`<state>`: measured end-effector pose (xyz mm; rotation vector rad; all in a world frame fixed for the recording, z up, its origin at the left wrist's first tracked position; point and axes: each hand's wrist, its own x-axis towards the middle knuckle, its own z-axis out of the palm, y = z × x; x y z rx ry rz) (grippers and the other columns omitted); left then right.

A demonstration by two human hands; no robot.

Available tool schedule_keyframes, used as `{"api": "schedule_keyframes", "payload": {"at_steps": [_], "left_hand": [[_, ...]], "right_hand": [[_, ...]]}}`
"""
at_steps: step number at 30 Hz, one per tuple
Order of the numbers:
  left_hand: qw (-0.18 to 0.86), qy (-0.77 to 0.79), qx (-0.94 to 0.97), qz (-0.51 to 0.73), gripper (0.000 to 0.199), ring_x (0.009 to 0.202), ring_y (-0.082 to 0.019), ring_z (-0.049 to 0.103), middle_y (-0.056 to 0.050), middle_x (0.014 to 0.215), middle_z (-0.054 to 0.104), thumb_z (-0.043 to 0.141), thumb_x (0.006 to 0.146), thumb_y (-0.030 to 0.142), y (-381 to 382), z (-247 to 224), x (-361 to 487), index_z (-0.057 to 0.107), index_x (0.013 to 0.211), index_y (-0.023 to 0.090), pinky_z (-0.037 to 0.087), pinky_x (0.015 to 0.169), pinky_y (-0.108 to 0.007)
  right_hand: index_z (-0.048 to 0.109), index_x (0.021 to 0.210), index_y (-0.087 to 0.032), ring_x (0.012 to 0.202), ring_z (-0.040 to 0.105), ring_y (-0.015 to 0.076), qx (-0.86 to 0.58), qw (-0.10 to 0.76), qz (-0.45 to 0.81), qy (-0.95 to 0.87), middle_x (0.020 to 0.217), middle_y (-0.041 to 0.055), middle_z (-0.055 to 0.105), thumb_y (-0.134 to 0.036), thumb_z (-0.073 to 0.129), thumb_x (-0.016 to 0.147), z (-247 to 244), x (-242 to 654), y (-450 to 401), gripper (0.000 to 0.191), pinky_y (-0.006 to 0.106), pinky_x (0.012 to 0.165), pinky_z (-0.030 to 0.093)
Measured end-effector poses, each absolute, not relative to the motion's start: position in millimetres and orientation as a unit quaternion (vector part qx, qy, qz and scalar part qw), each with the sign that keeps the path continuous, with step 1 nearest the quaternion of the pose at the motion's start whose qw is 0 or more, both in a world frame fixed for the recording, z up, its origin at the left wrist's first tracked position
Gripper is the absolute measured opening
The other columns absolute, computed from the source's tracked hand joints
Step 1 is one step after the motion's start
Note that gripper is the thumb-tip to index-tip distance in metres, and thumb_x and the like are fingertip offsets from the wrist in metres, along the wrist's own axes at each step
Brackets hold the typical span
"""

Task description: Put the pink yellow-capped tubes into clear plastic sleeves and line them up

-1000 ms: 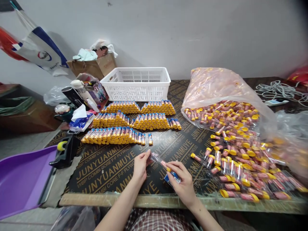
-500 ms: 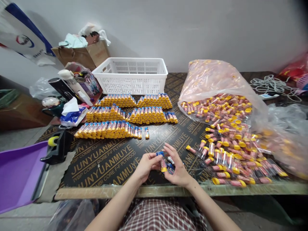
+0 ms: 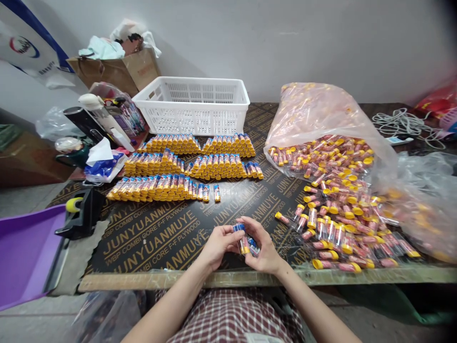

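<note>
Near the front edge of the dark printed board, my left hand (image 3: pixel 219 245) grips a small tube (image 3: pixel 243 240) with a blue top and yellow bottom. My right hand (image 3: pixel 262 247) curls around the tube's other side, its fingers touching it. Small blue-topped pieces (image 3: pixel 253 247) show beside my right palm; how they are held is partly hidden. Beyond my hands, blue-and-yellow tubes (image 3: pixel 153 187) lie stacked in rows, with a single tube (image 3: pixel 217 193) at the right of the front row. Loose yellow-capped tubes (image 3: pixel 332 233) are heaped on the right.
A white basket (image 3: pixel 196 116) stands behind the rows. At the right, a large plastic bag (image 3: pixel 314 107) spills tubes. Bottles, a tissue pack (image 3: pixel 103 166) and a black tape dispenser (image 3: pixel 82 214) stand left, beside a purple dustpan (image 3: pixel 28 252). White cable (image 3: pixel 403 124) lies back right.
My right hand's fingers have closed in around the tube, which they stood farther from before. The view has shifted slightly.
</note>
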<state>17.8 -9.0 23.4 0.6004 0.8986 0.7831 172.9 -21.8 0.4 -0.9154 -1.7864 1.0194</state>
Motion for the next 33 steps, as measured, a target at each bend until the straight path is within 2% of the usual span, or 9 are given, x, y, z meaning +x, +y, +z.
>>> {"api": "schedule_keyframes", "payload": {"at_steps": [8,12,16,21,24,26,29,31,33], "left_hand": [[0.774,0.425,0.274,0.383,0.037,0.056,-0.011,0.058,-0.006,0.070,0.064,0.073,0.065,0.040,-6,19,11,0.065,0.082,0.009,0.048,0.056,-0.023],[0.663,0.529,0.317,0.425,0.042,0.052,-0.009,0.058,-0.005,0.073,0.063,0.064,0.070,0.050,3,-8,-3,0.062,0.086,0.011,0.047,0.049,-0.019],[0.553,0.589,0.413,0.420,0.040,0.042,-0.010,0.054,0.000,0.059,0.058,0.064,0.068,0.048,6,-40,-13,0.061,0.082,0.011,0.043,0.039,-0.019],[0.539,0.575,0.452,0.418,0.034,0.044,-0.011,0.056,0.000,0.059,0.058,0.059,0.073,0.046,4,-54,-14,0.061,0.081,0.012,0.044,0.038,-0.020],[0.541,0.572,0.456,0.415,0.033,0.043,-0.011,0.055,0.000,0.060,0.058,0.059,0.074,0.045,3,-54,-13,0.060,0.081,0.012,0.043,0.038,-0.020],[0.543,0.571,0.456,0.413,0.033,0.043,-0.011,0.055,0.000,0.059,0.058,0.058,0.074,0.044,4,-54,-13,0.060,0.082,0.012,0.043,0.038,-0.020],[0.550,0.570,0.456,0.406,0.032,0.043,-0.012,0.055,0.000,0.059,0.057,0.058,0.073,0.044,5,-53,-13,0.060,0.081,0.013,0.043,0.038,-0.021],[0.553,0.569,0.460,0.399,0.031,0.043,-0.013,0.054,0.000,0.057,0.057,0.058,0.073,0.043,6,-52,-14,0.061,0.080,0.013,0.043,0.039,-0.022],[0.552,0.573,0.465,0.388,0.030,0.044,-0.013,0.053,0.000,0.056,0.057,0.057,0.073,0.042,6,-50,-15,0.061,0.081,0.013,0.043,0.041,-0.023]], "right_hand": [[0.031,0.134,-0.024,0.117,0.049,0.0244,-0.367,0.415,0.374,-0.744,0.129,0.0081,0.047,-0.006,0.050,0.058,7,169,-9,0.081,0.040,0.101,0.040],[0.032,0.134,-0.022,0.117,0.048,0.0233,-0.388,0.417,0.287,-0.770,0.129,0.0075,0.048,-0.008,0.052,0.059,7,152,44,0.078,0.039,0.103,0.036],[0.035,0.133,-0.020,0.116,0.047,0.0252,-0.420,0.374,0.239,-0.792,0.128,0.0090,0.050,-0.012,0.054,0.058,-6,115,106,0.078,0.041,0.102,0.033],[0.043,0.130,-0.017,0.109,0.050,0.0297,-0.430,0.349,0.236,-0.798,0.116,0.0117,0.057,-0.015,0.058,0.057,-27,83,143,0.074,0.048,0.097,0.031],[0.042,0.131,-0.020,0.114,0.047,0.0297,-0.434,0.343,0.249,-0.795,0.122,0.0114,0.054,-0.014,0.058,0.056,-34,83,142,0.077,0.048,0.100,0.029],[0.038,0.134,-0.022,0.125,0.038,0.0301,-0.439,0.347,0.262,-0.786,0.132,0.0101,0.046,-0.013,0.059,0.054,-36,86,136,0.083,0.047,0.104,0.026],[0.018,0.142,-0.022,0.136,0.018,0.0284,-0.469,0.371,0.278,-0.752,0.146,0.0090,0.027,-0.014,0.057,0.060,-40,88,121,0.092,0.047,0.109,0.019],[0.004,0.144,-0.022,0.137,0.017,0.0250,-0.491,0.386,0.287,-0.726,0.148,0.0094,0.021,-0.013,0.051,0.066,-42,85,110,0.092,0.046,0.109,0.020],[0.000,0.144,-0.021,0.135,0.026,0.0217,-0.501,0.388,0.295,-0.715,0.146,0.0093,0.026,-0.011,0.047,0.069,-43,82,100,0.089,0.041,0.108,0.026]]}}
